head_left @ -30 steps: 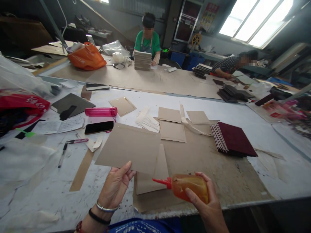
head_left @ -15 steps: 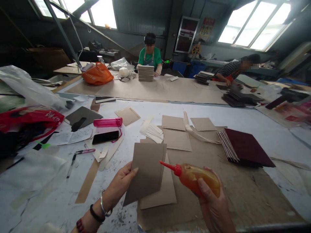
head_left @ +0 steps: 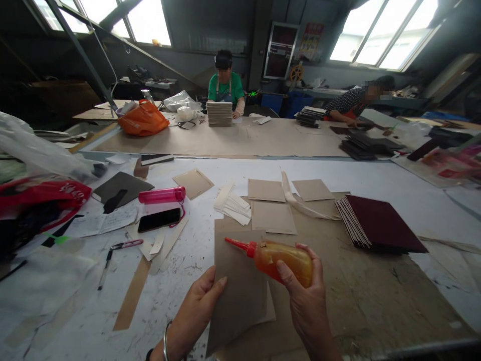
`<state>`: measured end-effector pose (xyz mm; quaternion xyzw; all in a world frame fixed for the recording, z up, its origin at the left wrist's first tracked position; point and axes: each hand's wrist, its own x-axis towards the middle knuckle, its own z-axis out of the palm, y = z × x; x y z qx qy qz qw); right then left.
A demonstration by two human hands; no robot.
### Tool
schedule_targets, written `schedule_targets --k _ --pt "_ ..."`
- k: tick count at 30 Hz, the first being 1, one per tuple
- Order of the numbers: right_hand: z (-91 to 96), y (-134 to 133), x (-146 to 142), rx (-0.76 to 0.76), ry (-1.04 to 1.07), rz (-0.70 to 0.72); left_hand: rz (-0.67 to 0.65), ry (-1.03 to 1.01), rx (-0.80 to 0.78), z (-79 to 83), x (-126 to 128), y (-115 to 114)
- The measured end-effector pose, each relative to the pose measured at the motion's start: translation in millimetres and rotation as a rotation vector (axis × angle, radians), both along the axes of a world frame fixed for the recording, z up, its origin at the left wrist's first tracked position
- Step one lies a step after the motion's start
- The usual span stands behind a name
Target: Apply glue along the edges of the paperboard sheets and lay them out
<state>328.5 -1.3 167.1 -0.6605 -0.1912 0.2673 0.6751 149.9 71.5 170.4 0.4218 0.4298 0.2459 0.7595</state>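
My left hand (head_left: 201, 303) grips the left edge of a grey-brown cardboard sheet (head_left: 238, 296), thumb on top, holding it tilted above the table. My right hand (head_left: 306, 296) is wrapped round a glue bottle (head_left: 287, 260) of amber liquid with a red cap and long red nozzle. The nozzle points left, over the upper part of the sheet; I cannot tell whether its tip touches. Under the held sheet, a lighter card (head_left: 271, 303) partly shows. Beyond lie several flat cards (head_left: 273, 217) and a pile of white paper strips (head_left: 235, 205).
A stack of maroon boards (head_left: 383, 223) stands at right, with a pale strip (head_left: 300, 205) left of it. On the left are a pink bottle (head_left: 161, 195), a phone (head_left: 159, 220) and a pen (head_left: 108, 258). Two people work at the far table (head_left: 263, 140).
The glue bottle in my right hand has moved left, bringing its nozzle further across the sheet. My left hand and the sheet have shifted slightly right and lower in view.
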Motion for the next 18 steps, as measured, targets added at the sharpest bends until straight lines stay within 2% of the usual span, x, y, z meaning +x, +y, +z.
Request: schedule_targets --k 7,11,18 --pt "-10.8 -2 14 -0.04 -0.045 -0.069 0.0 0.073 0.042 -0.7 -1 3" --pt "-17.6 -2 18 -0.005 -0.022 -0.108 -0.006 0.096 0.069 -3.0 0 5" --pt "-17.3 4 1 0.007 0.108 -0.104 0.006 0.112 0.123 -19.9 2 5"
